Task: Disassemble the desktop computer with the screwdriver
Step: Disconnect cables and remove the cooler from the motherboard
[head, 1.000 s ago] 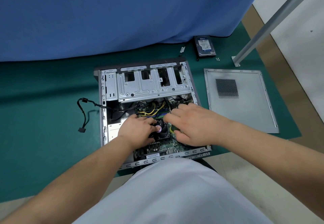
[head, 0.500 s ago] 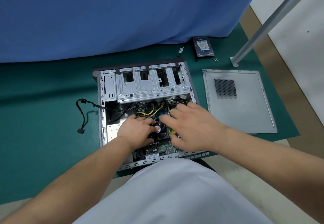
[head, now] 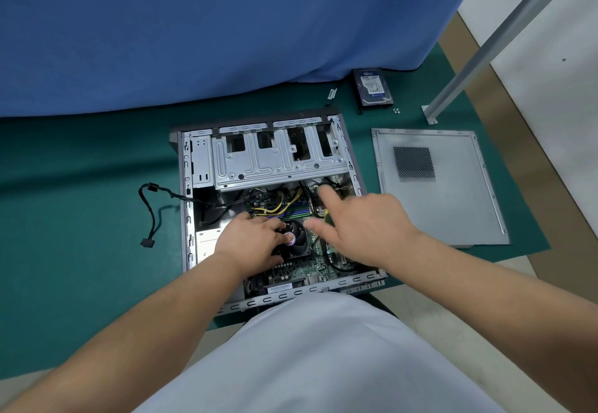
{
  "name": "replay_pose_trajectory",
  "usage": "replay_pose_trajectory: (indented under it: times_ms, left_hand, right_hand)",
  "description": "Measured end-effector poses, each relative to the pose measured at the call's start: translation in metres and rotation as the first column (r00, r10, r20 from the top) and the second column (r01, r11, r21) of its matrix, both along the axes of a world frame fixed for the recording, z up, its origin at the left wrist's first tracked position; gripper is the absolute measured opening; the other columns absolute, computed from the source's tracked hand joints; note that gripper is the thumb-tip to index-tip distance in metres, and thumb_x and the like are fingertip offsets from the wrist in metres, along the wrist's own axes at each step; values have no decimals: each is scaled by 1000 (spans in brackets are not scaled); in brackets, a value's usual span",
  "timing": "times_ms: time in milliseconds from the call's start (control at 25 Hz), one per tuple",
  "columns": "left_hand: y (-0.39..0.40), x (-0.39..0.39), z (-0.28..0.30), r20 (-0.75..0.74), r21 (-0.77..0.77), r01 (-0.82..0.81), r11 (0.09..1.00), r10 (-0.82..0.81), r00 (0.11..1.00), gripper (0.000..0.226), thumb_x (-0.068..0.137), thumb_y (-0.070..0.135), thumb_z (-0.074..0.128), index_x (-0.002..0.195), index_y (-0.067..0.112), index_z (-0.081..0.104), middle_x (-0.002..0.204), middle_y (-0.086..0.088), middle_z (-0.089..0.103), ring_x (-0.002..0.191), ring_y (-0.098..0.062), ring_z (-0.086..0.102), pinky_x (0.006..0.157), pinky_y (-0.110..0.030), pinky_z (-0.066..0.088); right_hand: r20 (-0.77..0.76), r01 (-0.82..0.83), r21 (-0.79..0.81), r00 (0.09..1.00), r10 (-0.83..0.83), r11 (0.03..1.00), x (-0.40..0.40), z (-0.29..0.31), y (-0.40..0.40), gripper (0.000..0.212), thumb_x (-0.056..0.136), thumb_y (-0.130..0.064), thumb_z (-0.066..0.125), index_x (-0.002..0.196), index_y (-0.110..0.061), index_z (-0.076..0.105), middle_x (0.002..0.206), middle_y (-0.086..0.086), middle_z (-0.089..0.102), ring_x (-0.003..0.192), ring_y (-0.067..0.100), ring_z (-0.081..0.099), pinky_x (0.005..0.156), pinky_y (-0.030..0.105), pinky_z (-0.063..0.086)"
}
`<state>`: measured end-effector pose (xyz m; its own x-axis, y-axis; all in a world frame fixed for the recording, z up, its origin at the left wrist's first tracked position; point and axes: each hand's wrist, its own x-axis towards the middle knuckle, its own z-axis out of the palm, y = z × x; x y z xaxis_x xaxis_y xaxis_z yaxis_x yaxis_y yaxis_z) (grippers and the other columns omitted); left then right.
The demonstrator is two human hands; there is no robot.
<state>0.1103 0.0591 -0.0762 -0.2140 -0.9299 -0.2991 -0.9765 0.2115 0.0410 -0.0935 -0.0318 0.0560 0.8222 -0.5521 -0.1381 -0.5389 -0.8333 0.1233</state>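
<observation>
The open desktop case (head: 186, 205) lies on its side on the green mat, with the motherboard exposed. My left hand (head: 252, 241) grips the black CPU cooler (head: 299, 244) from its left side, fingers curled over the fan beside the purple hub sticker. My right hand (head: 365, 228) hovers over the right half of the motherboard (head: 301, 270). Its index finger is stretched toward the board's far right corner and its thumb is out. A yellow-green screwdriver handle (head: 327, 218) peeks from under that palm; the rest of the tool is hidden.
The removed side panel (head: 453, 205) lies to the right of the case. A hard drive (head: 372, 90) and loose screws (head: 396, 110) sit at the back near a metal post (head: 485, 50). A black cable (head: 152, 212) trails left. The blue curtain hangs behind.
My right hand has lifted and moved toward the far right of the motherboard, index finger now extended. My left hand stays on the cooler.
</observation>
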Motion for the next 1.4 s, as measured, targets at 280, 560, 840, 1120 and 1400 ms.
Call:
replay_pose_trajectory:
  times_ms: [280,560,840,1120,1400]
  left_hand:
    - [0,1,-1,-12,-6,4,1000,-4,1000,53,92,68,51,142,49,52,148,17,48,131,-14,54,95,-39,41]
    - [0,1,-1,-11,-2,6,1000,-6,1000,55,92,68,51,144,50,50,149,16,48,132,-14,53,94,-40,40]
    - [0,1,1,-13,-5,6,1000,-6,1000,54,92,67,52,143,48,52,147,16,50,133,-14,53,94,-40,41]
    - [0,1,1,-17,-3,0,1000,0,1000,54,92,67,51,143,49,51,149,17,48,133,-14,53,94,-39,40]
    - [0,0,1,-7,3,-4,1000,4,1000,55,93,67,50,144,49,50,150,16,47,135,-14,51,96,-40,40]
  right_hand:
    - [13,-356,213,932,361,910,0,4,1,24,100,-38,42,115,-20,50,96,3,59,89,26,57,75,40,49]
    - [-4,-5,-80,1000,4,997,5,-2,5,45,106,-56,26,103,-19,51,62,0,61,59,29,63,50,29,32]
    - [2,-116,103,993,116,988,6,4,0,43,99,-59,30,111,-20,45,69,-1,53,73,28,62,54,33,38]
    - [-17,-339,95,939,342,936,3,1,-9,31,100,-44,42,110,-17,52,84,1,61,82,27,60,63,39,45]
    - [12,91,-75,996,-90,993,1,-5,1,68,96,-74,12,113,-19,48,59,-1,55,61,27,66,46,26,23]
